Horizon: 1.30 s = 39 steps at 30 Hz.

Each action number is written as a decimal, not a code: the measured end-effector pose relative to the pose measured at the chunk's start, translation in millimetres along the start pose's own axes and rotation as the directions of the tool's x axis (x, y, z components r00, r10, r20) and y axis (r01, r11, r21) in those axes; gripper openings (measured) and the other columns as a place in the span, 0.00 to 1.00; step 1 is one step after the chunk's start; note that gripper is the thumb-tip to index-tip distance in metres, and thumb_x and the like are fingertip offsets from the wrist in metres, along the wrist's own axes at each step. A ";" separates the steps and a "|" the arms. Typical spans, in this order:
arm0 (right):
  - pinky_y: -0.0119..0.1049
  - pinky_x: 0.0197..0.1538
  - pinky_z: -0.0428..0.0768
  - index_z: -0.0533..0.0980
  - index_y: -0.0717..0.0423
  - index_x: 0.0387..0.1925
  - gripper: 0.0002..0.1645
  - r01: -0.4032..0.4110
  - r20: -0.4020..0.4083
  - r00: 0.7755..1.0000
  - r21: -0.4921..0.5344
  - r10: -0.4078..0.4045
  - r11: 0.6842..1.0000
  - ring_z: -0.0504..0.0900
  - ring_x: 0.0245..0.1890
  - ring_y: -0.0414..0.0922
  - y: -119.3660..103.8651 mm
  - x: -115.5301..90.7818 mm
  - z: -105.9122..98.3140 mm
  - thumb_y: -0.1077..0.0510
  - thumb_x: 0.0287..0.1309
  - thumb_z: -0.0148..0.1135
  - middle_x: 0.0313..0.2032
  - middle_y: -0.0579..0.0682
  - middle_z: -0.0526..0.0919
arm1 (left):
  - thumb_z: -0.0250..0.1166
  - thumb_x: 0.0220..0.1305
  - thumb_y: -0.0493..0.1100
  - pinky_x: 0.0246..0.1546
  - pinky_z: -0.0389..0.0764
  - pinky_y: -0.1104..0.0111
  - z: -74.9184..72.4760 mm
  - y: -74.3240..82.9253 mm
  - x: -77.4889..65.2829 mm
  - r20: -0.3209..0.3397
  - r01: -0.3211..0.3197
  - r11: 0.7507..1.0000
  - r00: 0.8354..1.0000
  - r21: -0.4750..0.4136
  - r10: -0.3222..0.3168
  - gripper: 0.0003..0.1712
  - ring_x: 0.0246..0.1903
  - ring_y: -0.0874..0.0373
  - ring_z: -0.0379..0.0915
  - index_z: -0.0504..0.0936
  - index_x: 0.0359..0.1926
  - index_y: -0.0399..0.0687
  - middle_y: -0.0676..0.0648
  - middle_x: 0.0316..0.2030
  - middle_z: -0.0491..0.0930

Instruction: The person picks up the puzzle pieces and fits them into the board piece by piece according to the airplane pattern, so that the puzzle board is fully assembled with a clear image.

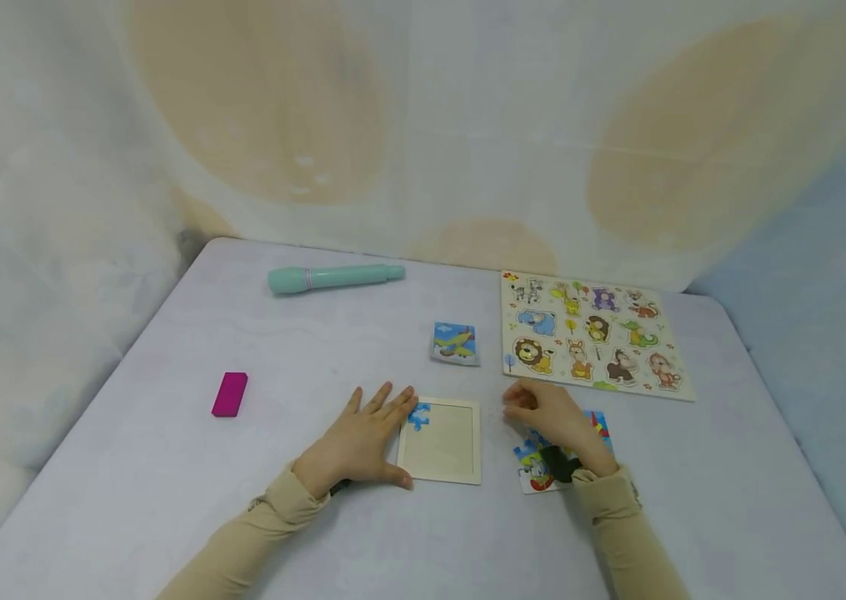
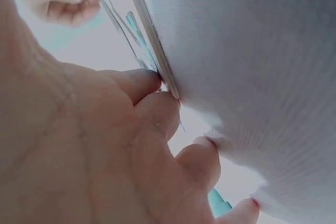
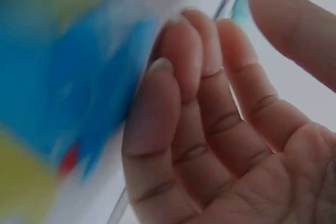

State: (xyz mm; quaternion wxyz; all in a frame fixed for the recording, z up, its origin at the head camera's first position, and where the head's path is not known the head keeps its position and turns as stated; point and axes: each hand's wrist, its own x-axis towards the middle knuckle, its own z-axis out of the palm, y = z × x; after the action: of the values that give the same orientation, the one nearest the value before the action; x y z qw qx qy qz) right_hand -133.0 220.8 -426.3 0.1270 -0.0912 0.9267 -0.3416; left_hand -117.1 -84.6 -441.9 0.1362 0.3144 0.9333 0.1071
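My left hand [image 1: 358, 442] rests with spread fingers on the table and the left edge of a small square wooden puzzle tray [image 1: 447, 450]. In the left wrist view its fingertips [image 2: 157, 108] are right at the tray's edge. One blue jigsaw piece [image 1: 418, 417] lies in the tray's upper left corner. To the right of the tray, my right hand [image 1: 553, 417] hovers with loosely bent fingers over several colourful jigsaw pieces [image 1: 530, 473], hiding some of them. The right wrist view shows thumb and fingers apart with nothing between them, beside blurred pieces [image 3: 73, 87].
Behind the tray lies a small airplane picture puzzle [image 1: 456, 343]. An animal puzzle board [image 1: 558, 333] is at the back right. A mint-green microphone-shaped object [image 1: 336, 277] lies at the back left, and a magenta block [image 1: 230, 395] stands farther left.
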 end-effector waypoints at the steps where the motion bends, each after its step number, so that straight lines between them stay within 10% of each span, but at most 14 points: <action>1: 0.34 0.39 0.77 0.79 0.57 0.44 0.11 0.009 -0.011 1.000 -0.014 -0.009 1.000 0.79 0.36 0.41 8.0 -5.7 -5.0 0.57 0.61 0.63 0.36 0.49 0.83 | 0.70 0.42 0.74 0.70 0.44 0.37 -0.1 -0.2 0.0 0.003 0.004 1.000 1.000 0.003 -0.004 0.68 0.76 0.44 0.39 0.50 0.76 0.48 0.50 0.77 0.48; 11: 0.51 0.55 0.76 0.75 0.57 0.55 0.29 0.064 0.061 0.996 -0.053 -0.061 0.997 0.77 0.51 0.52 36.3 -39.9 -34.9 0.66 0.49 0.70 0.52 0.53 0.82 | 0.70 0.41 0.73 0.70 0.44 0.36 -0.1 -0.1 -1.2 -0.009 0.004 1.000 1.000 -0.014 -0.005 0.68 0.76 0.44 0.40 0.51 0.76 0.47 0.49 0.76 0.49; 19: 0.44 0.51 0.77 0.78 0.57 0.47 0.20 0.098 0.086 0.992 -0.063 -0.092 0.993 0.77 0.46 0.47 37.7 -31.0 -27.4 0.69 0.50 0.69 0.46 0.50 0.82 | 0.70 0.41 0.74 0.70 0.44 0.36 1.3 -0.9 0.4 -0.005 -0.001 1.000 1.000 -0.013 0.001 0.68 0.76 0.44 0.39 0.51 0.76 0.48 0.49 0.77 0.49; 28: 0.31 0.40 0.79 0.76 0.59 0.52 0.18 0.038 -0.024 0.999 0.193 -0.034 0.980 0.79 0.42 0.45 40.3 -11.6 -21.4 0.64 0.60 0.62 0.49 0.59 0.81 | 0.70 0.42 0.73 0.70 0.44 0.36 2.8 0.5 0.9 -0.002 -0.001 1.000 1.000 -0.019 0.001 0.67 0.76 0.44 0.40 0.51 0.76 0.48 0.49 0.77 0.49; 39: 0.39 0.33 0.83 0.74 0.67 0.52 0.16 0.103 0.116 0.981 0.371 -0.156 0.923 0.83 0.29 0.45 -10.5 16.3 -2.6 0.65 0.64 0.58 0.40 0.63 0.80 | 0.69 0.42 0.74 0.70 0.44 0.36 0.6 0.9 0.8 0.004 0.003 1.000 1.000 -0.011 -0.003 0.67 0.76 0.44 0.39 0.51 0.76 0.48 0.49 0.77 0.48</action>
State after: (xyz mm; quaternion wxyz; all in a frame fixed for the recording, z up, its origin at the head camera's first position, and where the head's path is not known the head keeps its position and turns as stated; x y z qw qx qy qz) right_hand -148.4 210.3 -420.4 0.1851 -0.1515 0.8279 -0.5073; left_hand -117.0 -83.3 -442.4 0.1401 0.3123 0.9330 0.1114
